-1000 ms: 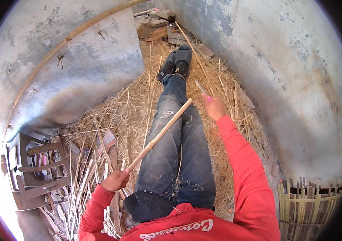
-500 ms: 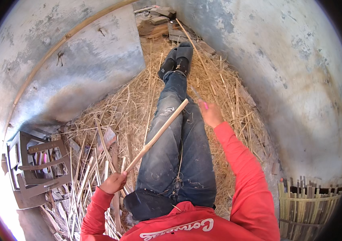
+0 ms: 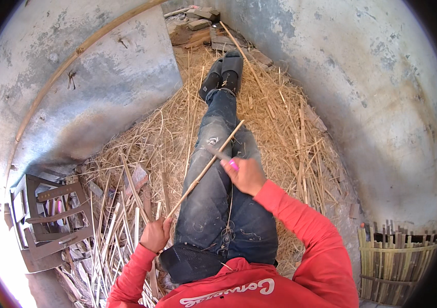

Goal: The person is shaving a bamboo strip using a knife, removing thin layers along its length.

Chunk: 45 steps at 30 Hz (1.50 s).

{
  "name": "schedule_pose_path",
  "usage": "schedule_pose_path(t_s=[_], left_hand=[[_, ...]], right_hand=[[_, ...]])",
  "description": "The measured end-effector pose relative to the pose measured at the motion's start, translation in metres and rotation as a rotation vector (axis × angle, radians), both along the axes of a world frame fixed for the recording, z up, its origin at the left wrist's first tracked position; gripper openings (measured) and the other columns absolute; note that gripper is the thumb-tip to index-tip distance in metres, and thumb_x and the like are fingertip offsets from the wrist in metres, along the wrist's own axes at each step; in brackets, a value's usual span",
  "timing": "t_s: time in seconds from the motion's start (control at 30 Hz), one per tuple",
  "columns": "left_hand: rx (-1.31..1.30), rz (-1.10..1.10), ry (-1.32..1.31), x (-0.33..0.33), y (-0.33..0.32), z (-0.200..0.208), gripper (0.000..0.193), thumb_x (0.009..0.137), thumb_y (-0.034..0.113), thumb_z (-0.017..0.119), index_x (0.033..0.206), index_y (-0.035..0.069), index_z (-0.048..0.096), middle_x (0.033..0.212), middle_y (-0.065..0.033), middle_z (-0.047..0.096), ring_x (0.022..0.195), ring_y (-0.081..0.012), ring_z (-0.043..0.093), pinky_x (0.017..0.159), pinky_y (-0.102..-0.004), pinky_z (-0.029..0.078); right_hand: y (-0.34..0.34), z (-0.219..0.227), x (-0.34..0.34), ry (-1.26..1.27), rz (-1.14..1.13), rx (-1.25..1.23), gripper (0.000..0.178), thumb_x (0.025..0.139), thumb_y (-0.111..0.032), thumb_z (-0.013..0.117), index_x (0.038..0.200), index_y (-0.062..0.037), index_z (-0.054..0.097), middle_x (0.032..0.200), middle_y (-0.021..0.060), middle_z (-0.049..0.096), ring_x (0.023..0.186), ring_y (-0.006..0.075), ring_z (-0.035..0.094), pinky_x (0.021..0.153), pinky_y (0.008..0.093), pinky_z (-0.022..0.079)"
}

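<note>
A long, narrow bamboo strip [image 3: 194, 183] slants up and to the right across my outstretched legs. Closed round its lower end is my left hand [image 3: 155, 235], beside my left thigh. My right hand [image 3: 245, 176] grips a knife with a pink handle, over my legs. The knife's blade [image 3: 215, 151] points up and left and crosses the strip in its upper part; whether it cuts in or only rests there I cannot tell. Under the strip are my worn blue jeans [image 3: 205, 205], with a black cloth pad [image 3: 198, 264] at my lap.
Straw-like shavings [image 3: 275, 118] cover the floor round my legs. Split strips [image 3: 113, 236] lie at the left beside a dark frame [image 3: 69, 245]. A slatted bamboo basket [image 3: 395, 264] stands at right. A bent pole [image 3: 49, 91] runs along the left wall; bricks [image 3: 200, 24] lie far ahead.
My right hand has swung left with the knife, from beside my legs to the strip. My left hand has shifted slightly right, and the strip now shows a narrower side.
</note>
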<state>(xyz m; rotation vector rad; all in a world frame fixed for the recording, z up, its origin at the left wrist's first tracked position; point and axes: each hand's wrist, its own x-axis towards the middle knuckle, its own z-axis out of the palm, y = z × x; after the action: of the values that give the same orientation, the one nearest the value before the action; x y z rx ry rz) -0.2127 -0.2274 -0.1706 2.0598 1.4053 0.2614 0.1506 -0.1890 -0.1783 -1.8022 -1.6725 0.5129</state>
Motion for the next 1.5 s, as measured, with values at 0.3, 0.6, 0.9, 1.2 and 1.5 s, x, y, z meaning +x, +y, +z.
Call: schedule_pose_path(t_s=[0.3,0.6,0.9,1.2,1.5], left_hand=[[-0.037,-0.032,-0.01,0.005,0.011,0.005,0.045,0.106,0.028,0.057,0.077,-0.005,0.063,0.066,-0.0333,0.058,0.067,-0.054,0.06,0.059,-0.0574,0.047],[0.003,-0.013,0.011,-0.001,0.001,-0.004,0.045,0.106,0.028,0.056,0.076,-0.004,0.062,0.067,-0.0312,0.057,0.066,-0.0534,0.058,0.058,-0.0574,0.043],[0.168,0.024,-0.044,0.004,-0.005,-0.017,0.043,0.107,0.027,0.055,0.077,-0.003,0.062,0.066,-0.0315,0.057,0.067,-0.054,0.059,0.059,-0.058,0.044],[-0.056,0.072,-0.084,0.016,0.002,-0.008,0.048,0.109,0.03,0.052,0.077,-0.004,0.061,0.065,-0.03,0.054,0.064,-0.0536,0.056,0.057,-0.0557,0.04],[-0.032,0.036,-0.048,0.016,-0.004,-0.015,0.048,0.109,0.029,0.051,0.077,-0.005,0.062,0.064,-0.0307,0.053,0.064,-0.0537,0.056,0.058,-0.0571,0.041]], right_hand=[[0.036,-0.003,0.046,-0.102,-0.155,0.073,0.061,0.102,-0.056,0.056,0.074,-0.0024,0.068,0.061,0.0256,0.061,0.06,0.0476,0.063,0.054,0.0547,0.049],[0.06,0.012,0.074,-0.039,-0.245,-0.007,0.059,0.103,-0.053,0.053,0.079,-0.0023,0.071,0.069,0.0252,0.066,0.065,0.0465,0.066,0.061,0.0551,0.051],[0.017,0.007,0.005,0.078,-0.151,0.119,0.053,0.104,-0.049,0.058,0.08,-0.0024,0.067,0.062,0.0239,0.062,0.059,0.0452,0.063,0.052,0.0524,0.046],[-0.003,0.015,-0.043,-0.135,0.113,-0.035,0.054,0.101,-0.053,0.058,0.079,-0.0047,0.069,0.06,0.0218,0.064,0.058,0.0434,0.067,0.054,0.053,0.053],[0.019,0.016,-0.005,-0.142,0.112,-0.032,0.062,0.102,-0.056,0.053,0.078,-0.002,0.07,0.068,0.0259,0.067,0.064,0.0473,0.067,0.061,0.0581,0.053]])
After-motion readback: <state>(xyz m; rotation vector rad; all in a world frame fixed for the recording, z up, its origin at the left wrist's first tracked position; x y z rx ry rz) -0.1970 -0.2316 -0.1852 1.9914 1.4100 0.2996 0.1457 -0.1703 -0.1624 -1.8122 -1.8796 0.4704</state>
